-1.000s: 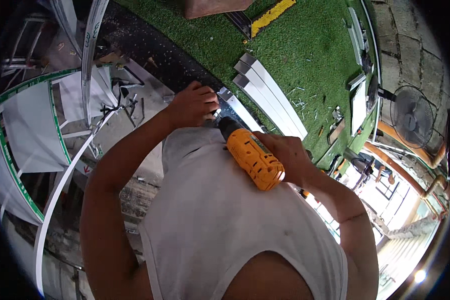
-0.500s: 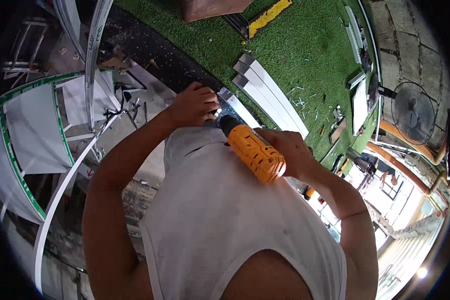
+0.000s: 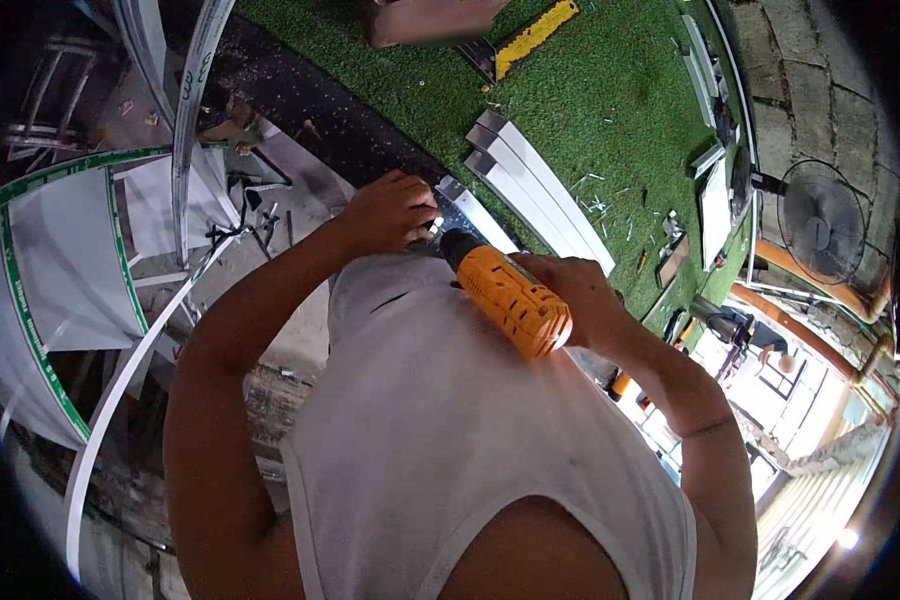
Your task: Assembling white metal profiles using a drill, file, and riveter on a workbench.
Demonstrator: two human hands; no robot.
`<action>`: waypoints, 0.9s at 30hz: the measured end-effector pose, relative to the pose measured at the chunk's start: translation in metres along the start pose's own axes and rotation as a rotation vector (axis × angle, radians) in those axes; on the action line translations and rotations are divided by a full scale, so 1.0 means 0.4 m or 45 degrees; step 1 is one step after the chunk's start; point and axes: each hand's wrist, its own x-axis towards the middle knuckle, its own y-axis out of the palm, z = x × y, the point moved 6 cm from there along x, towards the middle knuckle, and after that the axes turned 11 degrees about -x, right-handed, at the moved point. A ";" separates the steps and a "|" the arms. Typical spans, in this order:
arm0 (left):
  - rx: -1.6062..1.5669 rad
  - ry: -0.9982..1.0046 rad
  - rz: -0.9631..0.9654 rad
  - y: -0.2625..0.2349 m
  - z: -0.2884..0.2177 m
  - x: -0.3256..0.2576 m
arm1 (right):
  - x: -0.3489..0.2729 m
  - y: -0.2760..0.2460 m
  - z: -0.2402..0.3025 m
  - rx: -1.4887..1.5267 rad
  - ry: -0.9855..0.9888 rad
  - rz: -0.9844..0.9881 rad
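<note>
In the head view, the person's right hand (image 3: 570,295) was wrapped around the handle of an orange drill (image 3: 515,300), though the drill's body hid most of the fingers. The drill lay slantwise in front of the white tank top (image 3: 470,430), its black front end pointing up and left toward the other hand. The left hand (image 3: 395,212) was curled, knuckles up, with its fingertips bunched near a small shiny piece just ahead of the drill; whether they pinched that piece or only rested beside it could not be told. The drill's tip was not clear to see either.

Just right of the left hand, a silvery metal strip (image 3: 478,215) ran down and right, passing behind the drill. Beyond it, several white bars (image 3: 545,190) lay side by side on green turf (image 3: 620,90), near a scatter of screws (image 3: 597,205). A dark speckled strip (image 3: 310,95) bordered the turf on the left. Farther up were a yellow bar (image 3: 535,42) and a brown block (image 3: 435,22) cut off by the upper edge.

To the left stood white panels (image 3: 70,265) with green edging, with a long white strip (image 3: 120,400) curving past them. A fan (image 3: 820,220) was at the far right, and another person (image 3: 770,345) was partly visible below it.
</note>
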 end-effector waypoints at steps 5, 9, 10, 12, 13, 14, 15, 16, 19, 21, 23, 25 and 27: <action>-0.030 -0.007 0.017 -0.005 -0.002 0.001 | 0.002 0.021 0.000 -0.126 0.043 0.136; -0.084 0.018 -0.006 -0.006 -0.002 0.002 | -0.001 0.002 -0.001 0.040 0.086 0.070; -0.081 0.017 -0.005 -0.006 -0.002 0.002 | 0.000 0.002 -0.002 0.041 0.084 0.068; -0.060 0.016 -0.007 -0.006 -0.003 0.001 | 0.004 0.004 -0.005 0.012 0.076 0.083; -0.049 0.015 -0.008 -0.006 -0.003 0.001 | 0.005 0.004 -0.006 -0.002 0.072 0.091; -0.039 0.015 -0.009 -0.006 -0.003 0.001 | 0.005 0.005 -0.007 -0.016 0.069 0.099; -0.037 0.016 -0.010 -0.005 -0.002 0.001 | 0.005 0.007 -0.007 -0.018 0.068 0.098; -0.034 0.022 -0.012 -0.004 -0.001 0.001 | 0.003 0.010 -0.007 -0.017 0.049 0.073; -0.026 0.037 -0.016 0.000 0.001 0.001 | 0.001 0.016 -0.006 -0.012 -0.010 0.000; -0.034 0.025 -0.010 -0.002 0.000 0.001 | 0.004 0.015 -0.007 -0.027 0.003 0.055; -0.050 0.003 0.002 -0.004 0.000 0.001 | 0.008 0.014 -0.010 -0.057 0.031 0.164; -0.058 -0.009 0.007 -0.003 0.001 0.001 | 0.008 0.018 -0.014 -0.072 0.043 0.219; -0.050 0.013 -0.010 -0.005 0.001 0.000 | 0.005 0.008 -0.016 -0.014 -0.003 0.136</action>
